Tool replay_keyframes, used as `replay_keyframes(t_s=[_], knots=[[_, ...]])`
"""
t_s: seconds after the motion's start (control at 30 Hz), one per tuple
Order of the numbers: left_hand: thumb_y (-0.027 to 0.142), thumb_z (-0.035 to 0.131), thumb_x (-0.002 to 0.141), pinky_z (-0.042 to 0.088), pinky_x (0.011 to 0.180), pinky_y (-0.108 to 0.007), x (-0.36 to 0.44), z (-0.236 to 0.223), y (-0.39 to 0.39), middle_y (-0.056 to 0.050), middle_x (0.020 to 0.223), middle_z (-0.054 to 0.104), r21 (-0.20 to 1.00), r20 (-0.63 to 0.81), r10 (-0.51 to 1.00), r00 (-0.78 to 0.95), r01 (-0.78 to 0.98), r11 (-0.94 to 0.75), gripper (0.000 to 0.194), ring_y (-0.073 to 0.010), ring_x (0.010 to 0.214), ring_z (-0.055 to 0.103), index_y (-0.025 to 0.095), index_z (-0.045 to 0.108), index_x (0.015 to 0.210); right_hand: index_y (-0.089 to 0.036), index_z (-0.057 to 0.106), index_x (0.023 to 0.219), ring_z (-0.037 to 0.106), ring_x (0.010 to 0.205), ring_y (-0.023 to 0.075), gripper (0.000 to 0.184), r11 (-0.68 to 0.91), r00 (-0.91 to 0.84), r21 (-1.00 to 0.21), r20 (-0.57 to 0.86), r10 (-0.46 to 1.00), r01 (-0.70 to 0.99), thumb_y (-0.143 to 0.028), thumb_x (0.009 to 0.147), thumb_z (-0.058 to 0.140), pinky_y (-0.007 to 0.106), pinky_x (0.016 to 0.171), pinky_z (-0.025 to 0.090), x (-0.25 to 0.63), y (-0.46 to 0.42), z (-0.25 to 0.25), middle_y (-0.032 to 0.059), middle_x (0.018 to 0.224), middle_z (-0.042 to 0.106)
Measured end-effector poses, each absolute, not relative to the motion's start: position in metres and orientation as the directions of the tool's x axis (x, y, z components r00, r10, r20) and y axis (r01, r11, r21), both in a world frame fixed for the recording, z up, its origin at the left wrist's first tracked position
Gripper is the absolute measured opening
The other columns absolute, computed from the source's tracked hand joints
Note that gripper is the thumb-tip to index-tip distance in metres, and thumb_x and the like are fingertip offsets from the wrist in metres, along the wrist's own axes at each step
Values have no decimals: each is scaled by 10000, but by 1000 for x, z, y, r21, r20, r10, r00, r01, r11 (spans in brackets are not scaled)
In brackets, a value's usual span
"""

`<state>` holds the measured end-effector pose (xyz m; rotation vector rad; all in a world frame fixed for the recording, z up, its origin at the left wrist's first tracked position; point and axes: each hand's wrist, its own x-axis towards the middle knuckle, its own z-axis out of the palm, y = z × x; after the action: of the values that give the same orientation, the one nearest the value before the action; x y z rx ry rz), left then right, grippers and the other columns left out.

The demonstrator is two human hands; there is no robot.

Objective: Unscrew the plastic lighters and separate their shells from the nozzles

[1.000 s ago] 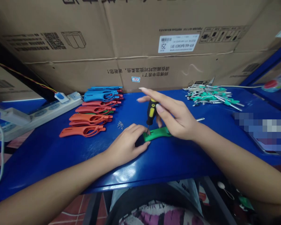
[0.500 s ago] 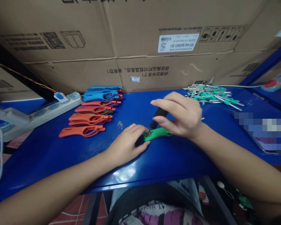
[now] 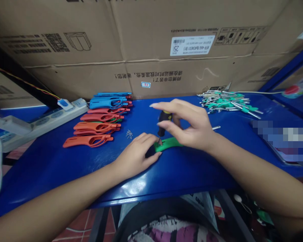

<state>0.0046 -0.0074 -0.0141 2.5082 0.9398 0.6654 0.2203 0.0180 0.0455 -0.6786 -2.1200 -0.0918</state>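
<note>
A green lighter (image 3: 168,144) lies on the blue table, its metal tube (image 3: 216,128) showing past my right wrist. My left hand (image 3: 141,153) grips its near-left end between fingers and thumb. In my right hand (image 3: 192,126) is a black and yellow screwdriver (image 3: 162,126), held nearly upright with its tip on the lighter's left end. Whether a screw sits under the tip is too small to tell. Left of the hands lies a small heap of screws (image 3: 129,134).
Orange, red and blue lighter casings (image 3: 88,140) are stacked at the left, beside a white power strip (image 3: 44,122). Metal tubes with green parts and wires (image 3: 229,102) lie back right. A blurred flat device (image 3: 285,144) rests at right. A cardboard sheet (image 3: 146,43) stands behind.
My right hand's fingers have rolled round the screwdriver handle, which leaned right and now stands nearly upright again. The left hand and green lighter have stayed put.
</note>
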Motion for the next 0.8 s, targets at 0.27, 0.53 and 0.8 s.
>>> replay_keyframes(t_s=[0.27, 0.53, 0.8], knots=[[236, 641, 937, 487, 917, -403, 5, -14, -7, -57, 1096, 665, 510, 283, 692, 664, 507, -695, 171, -237, 1012, 577, 198, 567, 1087, -179, 640, 1280, 662, 772, 130, 335, 866, -446, -287, 765, 465, 410, -315, 1045, 445, 272, 722, 544, 223, 25, 48, 56, 1001, 721], [232, 633, 939, 492, 925, -413, 5, -14, -8, -60, 1087, 666, 505, 282, 691, 665, 509, -697, 157, -243, 1019, 583, 204, 567, 1079, -223, 514, 1449, 674, 906, 157, 428, 864, -500, -309, 717, 486, 397, -323, 1066, 352, 311, 789, 574, 219, 19, 45, 88, 1214, 687], [230, 634, 936, 498, 912, -400, 5, -15, -8, -56, 1080, 670, 490, 285, 693, 663, 521, -699, 146, -239, 1004, 592, 201, 571, 1064, -232, 557, 1404, 665, 917, 164, 398, 838, -445, -331, 730, 519, 434, -332, 1049, 406, 303, 770, 576, 211, 12, 43, 90, 1229, 674]])
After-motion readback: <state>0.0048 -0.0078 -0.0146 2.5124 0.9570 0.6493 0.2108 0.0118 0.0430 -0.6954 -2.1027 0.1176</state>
